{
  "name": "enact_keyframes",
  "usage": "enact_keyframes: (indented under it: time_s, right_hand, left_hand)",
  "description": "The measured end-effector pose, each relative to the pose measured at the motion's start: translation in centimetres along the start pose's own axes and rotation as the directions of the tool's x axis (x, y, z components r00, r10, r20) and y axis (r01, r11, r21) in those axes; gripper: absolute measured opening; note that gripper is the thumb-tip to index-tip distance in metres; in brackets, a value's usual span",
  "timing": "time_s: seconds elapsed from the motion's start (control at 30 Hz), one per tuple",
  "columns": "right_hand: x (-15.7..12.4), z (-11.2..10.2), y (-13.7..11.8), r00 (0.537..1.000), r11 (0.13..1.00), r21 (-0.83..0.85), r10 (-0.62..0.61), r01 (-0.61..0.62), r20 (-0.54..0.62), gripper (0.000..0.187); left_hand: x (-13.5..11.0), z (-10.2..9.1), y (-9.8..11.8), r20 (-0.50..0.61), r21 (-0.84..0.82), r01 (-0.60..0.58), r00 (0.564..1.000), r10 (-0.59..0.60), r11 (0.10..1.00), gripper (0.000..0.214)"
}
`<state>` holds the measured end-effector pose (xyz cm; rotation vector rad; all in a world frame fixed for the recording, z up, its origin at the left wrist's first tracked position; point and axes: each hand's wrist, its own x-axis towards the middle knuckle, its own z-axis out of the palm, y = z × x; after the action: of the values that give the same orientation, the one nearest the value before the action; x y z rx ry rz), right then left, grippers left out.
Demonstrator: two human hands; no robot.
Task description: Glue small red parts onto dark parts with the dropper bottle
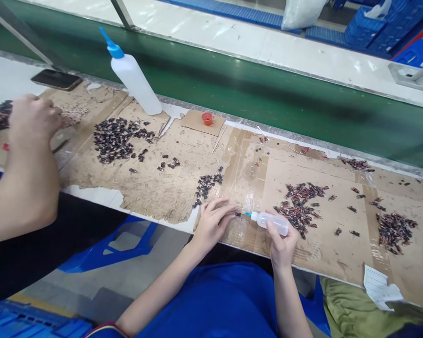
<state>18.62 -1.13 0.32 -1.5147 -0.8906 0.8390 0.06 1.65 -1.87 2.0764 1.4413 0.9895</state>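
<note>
My right hand [282,244] is closed around a small translucent squeeze bottle [273,222] with a blue needle tip, held nearly level and pointing left. The tip meets, or comes very close to, a tiny dark part [237,214] pinched between the fingers of my left hand [215,219]. That hand rests at the near edge of the cardboard. Just beyond it lies a small group of black parts [206,185]. Right of the bottle spreads a heap of black-and-red parts [301,206].
A co-worker's hand [35,117] works at the left beside a phone [56,80]. A large white bottle [137,84] with a blue nozzle stands behind a black parts pile [118,141]. A red cap [207,119] sits at the back. Another heap [396,232] lies right.
</note>
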Motion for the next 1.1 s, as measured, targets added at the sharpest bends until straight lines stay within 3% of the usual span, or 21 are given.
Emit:
enact_keyframes:
  time_s: [0.4,0.7,0.97,1.1]
  right_hand:
    - [-0.01,0.38,-0.42,0.997,0.994,-0.106,-0.027,0.035,0.069,0.021]
    - [0.0,0.63,-0.61,0.995,0.986,-0.162,-0.025,0.04,0.091,0.021]
    - [-0.28,0.61,-0.28,0.999,0.989,-0.15,-0.026,0.019,-0.04,0.025]
    - [-0.22,0.53,-0.23,1.0,0.993,-0.115,-0.013,0.015,0.025,0.022]
  left_hand:
    - [0.25,-0.08,0.51,-0.034,-0.057,-0.018,0.999,0.016,0.998,0.015]
    - [0.26,-0.03,0.57,-0.046,-0.007,-0.04,0.998,0.039,0.999,0.01]
    - [0.3,-0.09,0.97,-0.096,0.024,-0.063,0.993,0.065,0.998,0.01]
    - [0.33,-0.11,0.91,-0.082,0.035,-0.062,0.995,0.065,0.997,0.009]
